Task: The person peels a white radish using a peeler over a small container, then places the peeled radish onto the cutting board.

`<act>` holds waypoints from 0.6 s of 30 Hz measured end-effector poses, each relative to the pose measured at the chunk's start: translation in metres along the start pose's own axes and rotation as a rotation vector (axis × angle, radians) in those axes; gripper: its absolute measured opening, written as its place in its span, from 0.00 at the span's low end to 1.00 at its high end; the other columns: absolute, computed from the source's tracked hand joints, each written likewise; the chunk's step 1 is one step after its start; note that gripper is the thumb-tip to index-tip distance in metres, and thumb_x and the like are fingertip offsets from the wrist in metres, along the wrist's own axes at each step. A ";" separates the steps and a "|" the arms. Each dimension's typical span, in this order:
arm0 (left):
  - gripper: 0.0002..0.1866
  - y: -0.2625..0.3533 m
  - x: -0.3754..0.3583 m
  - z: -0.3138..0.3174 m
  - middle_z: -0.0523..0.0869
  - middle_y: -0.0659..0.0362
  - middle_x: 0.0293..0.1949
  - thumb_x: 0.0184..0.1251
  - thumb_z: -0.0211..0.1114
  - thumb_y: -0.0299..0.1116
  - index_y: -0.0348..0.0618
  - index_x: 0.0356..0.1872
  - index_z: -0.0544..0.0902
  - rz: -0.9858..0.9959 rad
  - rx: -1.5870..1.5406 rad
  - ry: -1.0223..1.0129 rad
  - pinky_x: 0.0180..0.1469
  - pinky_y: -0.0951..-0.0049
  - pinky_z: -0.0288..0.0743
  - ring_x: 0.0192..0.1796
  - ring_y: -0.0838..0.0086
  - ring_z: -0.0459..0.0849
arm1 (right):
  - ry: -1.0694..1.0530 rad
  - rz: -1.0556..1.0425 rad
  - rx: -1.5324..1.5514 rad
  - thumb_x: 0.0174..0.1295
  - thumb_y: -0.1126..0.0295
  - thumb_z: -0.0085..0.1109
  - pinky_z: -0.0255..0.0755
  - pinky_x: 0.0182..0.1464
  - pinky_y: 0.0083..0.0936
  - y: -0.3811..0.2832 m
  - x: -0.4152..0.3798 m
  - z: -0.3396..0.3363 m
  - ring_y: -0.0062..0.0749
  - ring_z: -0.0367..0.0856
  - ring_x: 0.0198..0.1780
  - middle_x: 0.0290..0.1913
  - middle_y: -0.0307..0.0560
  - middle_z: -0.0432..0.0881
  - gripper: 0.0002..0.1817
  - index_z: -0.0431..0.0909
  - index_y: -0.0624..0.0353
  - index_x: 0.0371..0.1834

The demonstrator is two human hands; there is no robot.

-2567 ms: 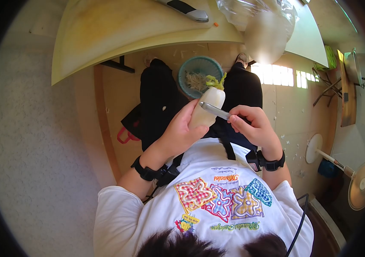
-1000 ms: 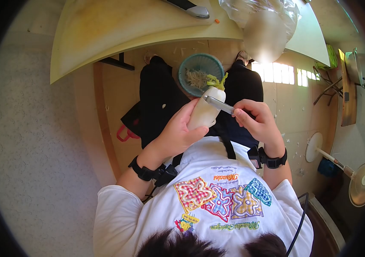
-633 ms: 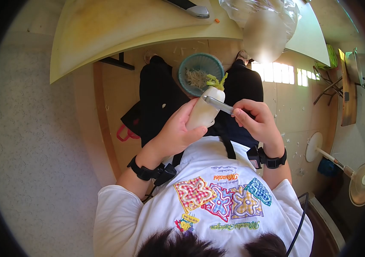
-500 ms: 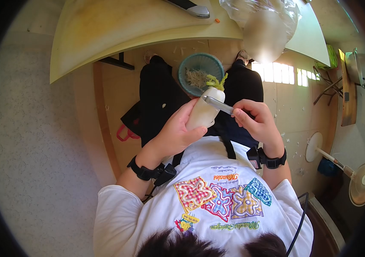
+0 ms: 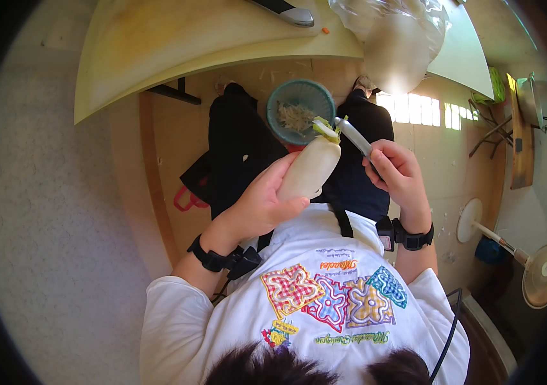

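The pale table [image 5: 158,58] arcs across the top of my view, from ten o'clock to two o'clock. On its far edge at twelve o'clock lies a knife [image 5: 283,11], and at one o'clock sits a crumpled clear plastic bag [image 5: 392,32] that hangs over the table's near edge. Beneath the table, between my dark-trousered knees, a teal basket [image 5: 280,106] stands on the wooden floor at twelve o'clock, with a heap of pale peelings [image 5: 296,117] in it. At four o'clock, well apart from me, two fans [image 5: 543,276] stand on the floor.

Near the centre of the view my left hand [image 5: 260,199] is wrapped around the lower end of a white radish [image 5: 309,170], fingers curled behind it and thumb across the front, gripping it firmly. The radish tilts up toward one o'clock, its green stalk end [image 5: 326,128] hanging over the near rim of the basket.

At about one o'clock from the radish, my right hand [image 5: 398,173] is closed around the handle of a peeler [image 5: 353,136], fingers folded tight. The peeler's head points toward eleven o'clock and sits just beside the stalk end; I cannot tell whether it touches it.
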State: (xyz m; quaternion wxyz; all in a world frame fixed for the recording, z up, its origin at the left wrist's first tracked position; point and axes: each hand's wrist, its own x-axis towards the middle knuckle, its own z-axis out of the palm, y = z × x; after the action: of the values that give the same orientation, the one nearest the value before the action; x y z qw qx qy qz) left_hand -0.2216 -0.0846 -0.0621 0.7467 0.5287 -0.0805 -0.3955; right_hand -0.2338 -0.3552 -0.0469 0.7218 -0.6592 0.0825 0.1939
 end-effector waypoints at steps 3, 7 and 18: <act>0.38 0.000 0.001 -0.001 0.74 0.58 0.61 0.66 0.66 0.32 0.33 0.74 0.59 -0.006 -0.009 -0.011 0.66 0.71 0.68 0.61 0.77 0.74 | -0.083 -0.006 -0.036 0.74 0.68 0.54 0.58 0.25 0.13 -0.005 -0.001 0.004 0.11 0.66 0.23 0.21 0.33 0.73 0.12 0.78 0.65 0.36; 0.38 -0.001 0.000 -0.001 0.75 0.57 0.61 0.66 0.66 0.32 0.34 0.74 0.59 -0.016 -0.027 0.004 0.66 0.71 0.68 0.61 0.77 0.74 | -0.074 0.013 -0.189 0.73 0.68 0.55 0.60 0.26 0.15 -0.007 -0.001 0.010 0.13 0.67 0.24 0.22 0.34 0.74 0.12 0.79 0.66 0.34; 0.38 0.002 0.002 -0.005 0.75 0.58 0.60 0.64 0.66 0.32 0.36 0.73 0.60 -0.036 0.043 0.069 0.60 0.73 0.72 0.57 0.77 0.75 | 0.060 -0.067 0.010 0.72 0.69 0.56 0.55 0.25 0.13 -0.002 0.002 0.006 0.09 0.64 0.24 0.23 0.29 0.71 0.09 0.77 0.62 0.35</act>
State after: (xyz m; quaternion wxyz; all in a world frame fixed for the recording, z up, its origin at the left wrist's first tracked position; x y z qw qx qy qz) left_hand -0.2167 -0.0824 -0.0630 0.7303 0.5592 -0.0536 -0.3887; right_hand -0.2322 -0.3493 -0.0451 0.7283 -0.6636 0.0829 0.1496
